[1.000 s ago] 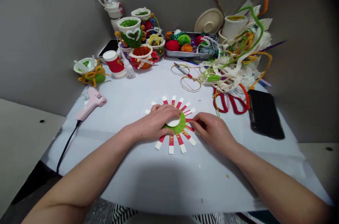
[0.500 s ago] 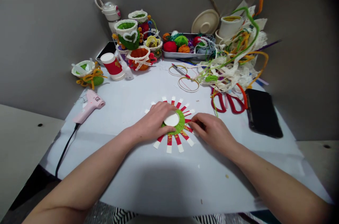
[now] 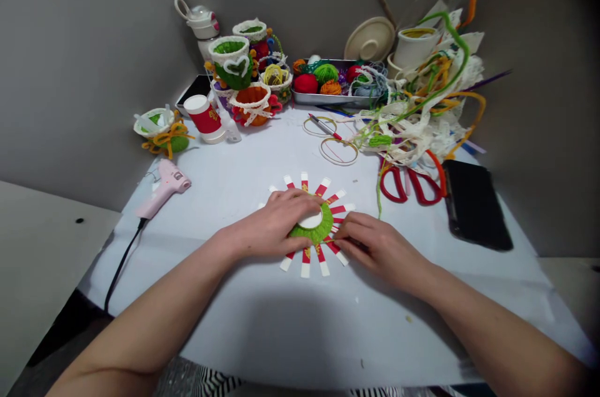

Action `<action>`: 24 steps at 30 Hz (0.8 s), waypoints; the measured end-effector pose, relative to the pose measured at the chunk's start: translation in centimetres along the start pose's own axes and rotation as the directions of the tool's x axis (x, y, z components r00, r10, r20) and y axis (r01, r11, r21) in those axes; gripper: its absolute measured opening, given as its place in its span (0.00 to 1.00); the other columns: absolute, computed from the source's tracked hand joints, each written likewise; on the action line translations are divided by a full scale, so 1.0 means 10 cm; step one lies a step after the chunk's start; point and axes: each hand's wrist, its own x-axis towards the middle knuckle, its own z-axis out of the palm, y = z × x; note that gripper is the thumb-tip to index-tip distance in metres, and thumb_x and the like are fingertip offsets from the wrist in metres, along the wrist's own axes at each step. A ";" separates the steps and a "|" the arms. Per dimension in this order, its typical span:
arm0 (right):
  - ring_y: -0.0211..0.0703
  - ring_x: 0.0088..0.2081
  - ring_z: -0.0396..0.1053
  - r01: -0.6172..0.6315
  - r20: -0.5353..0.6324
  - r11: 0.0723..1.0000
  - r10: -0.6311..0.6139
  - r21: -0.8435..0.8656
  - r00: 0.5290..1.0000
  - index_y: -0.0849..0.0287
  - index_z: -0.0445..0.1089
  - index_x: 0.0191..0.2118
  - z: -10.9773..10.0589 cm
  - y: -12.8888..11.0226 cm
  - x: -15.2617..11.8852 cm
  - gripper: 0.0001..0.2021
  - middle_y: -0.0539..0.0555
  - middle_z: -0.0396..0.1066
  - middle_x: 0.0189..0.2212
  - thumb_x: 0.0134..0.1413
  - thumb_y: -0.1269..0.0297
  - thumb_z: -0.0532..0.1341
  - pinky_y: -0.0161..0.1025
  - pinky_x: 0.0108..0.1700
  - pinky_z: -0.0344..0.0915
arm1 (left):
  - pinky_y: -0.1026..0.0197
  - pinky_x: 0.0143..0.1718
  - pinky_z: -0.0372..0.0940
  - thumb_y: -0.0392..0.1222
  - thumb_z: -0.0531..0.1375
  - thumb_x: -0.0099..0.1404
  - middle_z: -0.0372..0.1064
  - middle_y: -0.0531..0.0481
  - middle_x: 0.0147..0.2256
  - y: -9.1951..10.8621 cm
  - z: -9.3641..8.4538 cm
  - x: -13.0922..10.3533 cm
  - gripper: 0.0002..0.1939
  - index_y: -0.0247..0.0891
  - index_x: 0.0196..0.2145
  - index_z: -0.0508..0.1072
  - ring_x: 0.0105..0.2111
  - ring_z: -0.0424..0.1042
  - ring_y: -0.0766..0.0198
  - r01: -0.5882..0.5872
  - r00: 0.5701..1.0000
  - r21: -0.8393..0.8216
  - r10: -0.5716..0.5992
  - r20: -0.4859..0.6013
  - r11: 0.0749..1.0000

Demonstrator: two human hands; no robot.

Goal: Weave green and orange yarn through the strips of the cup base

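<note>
A paper cup cut into strips lies flattened like a sun, its red and white strips (image 3: pixel 305 264) fanned around a white round base (image 3: pixel 311 220). Green yarn (image 3: pixel 325 229) is wound in a ring about that base. My left hand (image 3: pixel 284 220) rests over the left side, fingers curved around the ring and thumb pressing its lower edge. At the right, my right hand (image 3: pixel 375 242) pinches a thin yarn strand running from the ring's lower edge across the strips. Its fingertips are close together near the strips' ends.
A pink glue gun (image 3: pixel 165 187) lies left. Behind stand decorated yarn cups (image 3: pixel 229 65), a red paper cup (image 3: pixel 204 119) and a tray of yarn balls (image 3: pixel 337 99). Right are red-handled scissors (image 3: pixel 394 186), a black phone (image 3: pixel 477 206) and a lace heap (image 3: pixel 417 128).
My right hand has moved slightly toward me along the ring's right side, and the strand now shows across the lower right strips. The whole view has shifted a little.
</note>
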 end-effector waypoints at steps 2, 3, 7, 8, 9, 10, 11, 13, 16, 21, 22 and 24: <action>0.43 0.39 0.71 -0.001 0.018 1.000 0.001 0.005 1.000 0.57 0.73 0.42 -0.02 0.00 0.00 0.07 0.54 0.74 0.38 0.73 0.69 0.57 0.39 0.40 0.68 | 0.35 0.65 0.57 0.40 0.67 0.69 0.65 0.41 0.66 -0.01 0.01 0.01 0.23 0.44 0.58 0.65 0.67 0.59 0.43 0.013 1.000 -0.005 -0.013 0.002 1.000; 0.43 0.39 0.71 0.005 0.031 1.000 -0.005 0.012 1.000 0.57 0.73 0.42 -0.04 -0.01 -0.01 0.08 0.54 0.74 0.38 0.73 0.69 0.57 0.39 0.40 0.68 | 0.36 0.65 0.57 0.40 0.67 0.69 0.65 0.41 0.66 -0.02 0.02 0.02 0.23 0.45 0.58 0.65 0.67 0.59 0.43 0.018 1.000 -0.006 -0.018 0.003 1.000; 0.42 0.40 0.72 0.028 0.053 0.999 -0.029 0.023 0.998 0.56 0.73 0.45 -0.19 -0.09 -0.03 0.09 0.55 0.75 0.40 0.73 0.70 0.56 0.38 0.41 0.69 | 0.37 0.65 0.57 0.41 0.68 0.70 0.66 0.41 0.65 -0.03 0.03 0.02 0.23 0.45 0.59 0.65 0.67 0.60 0.43 0.022 1.000 -0.014 -0.022 0.003 1.000; 0.42 0.39 0.72 0.027 0.051 1.000 -0.027 0.011 0.998 0.57 0.74 0.45 -0.23 -0.11 -0.04 0.09 0.55 0.75 0.39 0.73 0.70 0.56 0.37 0.40 0.69 | 0.37 0.65 0.57 0.42 0.68 0.69 0.66 0.41 0.65 -0.03 0.03 0.02 0.23 0.45 0.59 0.66 0.67 0.60 0.43 0.023 1.000 -0.016 -0.023 0.002 1.000; 0.42 0.39 0.72 0.025 0.051 1.000 -0.025 -0.006 0.998 0.57 0.74 0.45 -0.27 -0.13 -0.06 0.09 0.55 0.75 0.38 0.73 0.70 0.56 0.37 0.39 0.68 | 0.37 0.64 0.57 0.42 0.68 0.69 0.66 0.42 0.64 -0.04 0.03 0.02 0.24 0.45 0.58 0.66 0.67 0.60 0.43 0.024 1.000 -0.017 -0.024 0.002 1.000; 0.42 0.38 0.71 0.025 0.059 0.999 -0.023 -0.024 0.998 0.56 0.74 0.44 -0.30 -0.15 -0.07 0.09 0.54 0.74 0.37 0.73 0.71 0.56 0.37 0.39 0.68 | 0.37 0.64 0.58 0.41 0.69 0.69 0.67 0.42 0.65 -0.04 0.03 0.02 0.24 0.46 0.58 0.66 0.67 0.60 0.43 0.023 1.000 -0.018 -0.023 0.002 1.000; 0.42 0.37 0.71 0.027 0.078 0.999 -0.024 -0.040 0.997 0.57 0.74 0.43 -0.32 -0.17 -0.08 0.10 0.54 0.74 0.37 0.72 0.71 0.55 0.37 0.38 0.68 | 0.37 0.64 0.58 0.41 0.69 0.69 0.66 0.42 0.65 -0.04 0.02 0.02 0.25 0.46 0.59 0.65 0.67 0.60 0.43 0.022 1.000 -0.020 -0.022 0.002 1.000; 0.42 0.36 0.70 0.032 0.155 0.997 -0.021 -0.067 0.988 0.57 0.75 0.40 -0.34 -0.19 -0.10 0.11 0.55 0.73 0.35 0.71 0.72 0.55 0.38 0.37 0.67 | 0.37 0.64 0.58 0.40 0.69 0.69 0.66 0.42 0.65 -0.04 0.02 0.02 0.25 0.47 0.59 0.65 0.67 0.60 0.43 0.020 1.000 -0.025 -0.020 0.002 0.999; 0.41 0.34 0.69 0.033 0.297 0.996 -0.006 -0.087 0.955 0.58 0.73 0.35 -0.34 -0.21 -0.12 0.11 0.54 0.72 0.34 0.70 0.73 0.56 0.37 0.35 0.65 | 0.38 0.64 0.57 0.39 0.68 0.69 0.66 0.42 0.66 -0.03 0.01 0.03 0.25 0.46 0.59 0.65 0.67 0.60 0.43 0.020 1.000 -0.029 -0.020 0.007 0.999; 0.39 0.32 0.68 0.019 0.383 0.990 0.036 -0.139 0.923 0.58 0.68 0.31 -0.31 -0.23 -0.16 0.12 0.52 0.70 0.33 0.68 0.74 0.57 0.37 0.32 0.61 | 0.38 0.64 0.57 0.40 0.68 0.69 0.66 0.41 0.65 -0.03 0.01 0.03 0.23 0.45 0.57 0.67 0.67 0.60 0.43 0.026 1.000 -0.031 -0.026 0.005 0.999; 0.40 0.31 0.68 0.018 0.379 0.986 0.047 -0.166 0.924 0.57 0.67 0.31 -0.31 -0.23 -0.18 0.12 0.52 0.70 0.33 0.68 0.74 0.57 0.37 0.32 0.60 | 0.38 0.64 0.57 0.40 0.69 0.69 0.66 0.41 0.66 -0.03 0.01 0.03 0.23 0.46 0.57 0.67 0.67 0.60 0.43 0.028 1.000 -0.031 -0.027 0.007 0.999; 0.40 0.30 0.67 0.012 0.351 0.973 0.072 -0.230 0.934 0.57 0.67 0.31 -0.29 -0.23 -0.20 0.11 0.53 0.70 0.32 0.67 0.73 0.57 0.38 0.31 0.57 | 0.38 0.64 0.57 0.39 0.69 0.69 0.66 0.42 0.66 -0.03 0.01 0.04 0.23 0.46 0.57 0.66 0.68 0.60 0.43 0.035 0.999 -0.026 -0.034 0.012 0.999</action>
